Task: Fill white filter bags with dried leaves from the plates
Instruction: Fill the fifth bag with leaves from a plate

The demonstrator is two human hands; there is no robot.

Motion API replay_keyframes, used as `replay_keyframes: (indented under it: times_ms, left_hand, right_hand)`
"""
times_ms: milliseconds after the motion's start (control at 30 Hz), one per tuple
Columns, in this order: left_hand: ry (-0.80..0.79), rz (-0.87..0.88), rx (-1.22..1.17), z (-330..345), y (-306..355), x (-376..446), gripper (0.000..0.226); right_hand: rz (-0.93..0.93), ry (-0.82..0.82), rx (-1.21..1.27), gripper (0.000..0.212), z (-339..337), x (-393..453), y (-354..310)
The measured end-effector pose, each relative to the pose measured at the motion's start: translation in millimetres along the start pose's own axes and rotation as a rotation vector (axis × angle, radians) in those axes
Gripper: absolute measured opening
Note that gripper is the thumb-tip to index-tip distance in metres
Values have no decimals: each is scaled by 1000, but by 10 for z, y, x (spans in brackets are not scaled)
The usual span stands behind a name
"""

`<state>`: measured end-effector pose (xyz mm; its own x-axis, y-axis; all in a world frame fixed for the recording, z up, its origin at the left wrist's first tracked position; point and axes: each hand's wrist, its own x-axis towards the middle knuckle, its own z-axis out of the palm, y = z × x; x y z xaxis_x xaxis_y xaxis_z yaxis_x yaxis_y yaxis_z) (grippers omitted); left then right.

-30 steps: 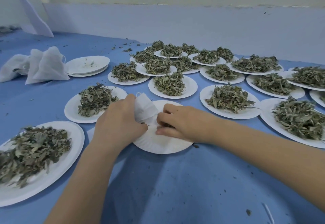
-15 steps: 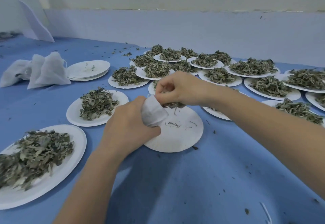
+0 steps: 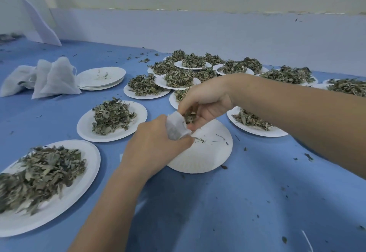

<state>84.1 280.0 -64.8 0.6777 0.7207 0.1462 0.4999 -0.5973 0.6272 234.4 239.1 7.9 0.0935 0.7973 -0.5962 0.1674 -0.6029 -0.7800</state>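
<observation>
While the left hand (image 3: pixel 156 144) is gripping a small white filter bag (image 3: pixel 175 126) with its fingers curled round the bag's lower part, the right hand (image 3: pixel 206 103) is pinching a clump of dried green leaves (image 3: pixel 189 116) at the bag's open top. Both hands are hovering over a nearly bare white paper plate (image 3: pixel 206 152) that is lying on the blue-covered bench (image 3: pixel 237 202) toward its near edge, with only a few leaf crumbs on it. Just beyond the left hand, a white paper plate heaped with dried leaves (image 3: pixel 111 121) is sitting, and a larger-looking heaped plate (image 3: pixel 45 182) is lying at the near left edge. Under the right forearm another leaf-laden plate (image 3: pixel 255 125) is showing in part. Further back, toward the far edge, many more heaped plates (image 3: pixel 190 71) are crowding together, some overlapping. Toward the far left, a stack of emptied white paper plates (image 3: pixel 101 77) is resting just beside a cluster of filled white filter bags (image 3: pixel 53 79). Loose leaf bits (image 3: pixel 308 156) are lying scattered across the blue cover.
</observation>
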Motion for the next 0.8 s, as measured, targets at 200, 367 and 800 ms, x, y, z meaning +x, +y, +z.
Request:
replay_keyframes:
  times_ms: [200,367,800]
  left_hand:
    - [44,12,-43,-1,-17,17,47]
    - [80,24,-80,-20,9,-16,50]
    - [175,130,-90,1,52,-33,46]
  right_hand:
    - [-115,-140,60,24,-91,-91,54]
    - [-130,-55,-35,19,-66,-133,33]
    - [-312,204,-241,14,72,-184,146]
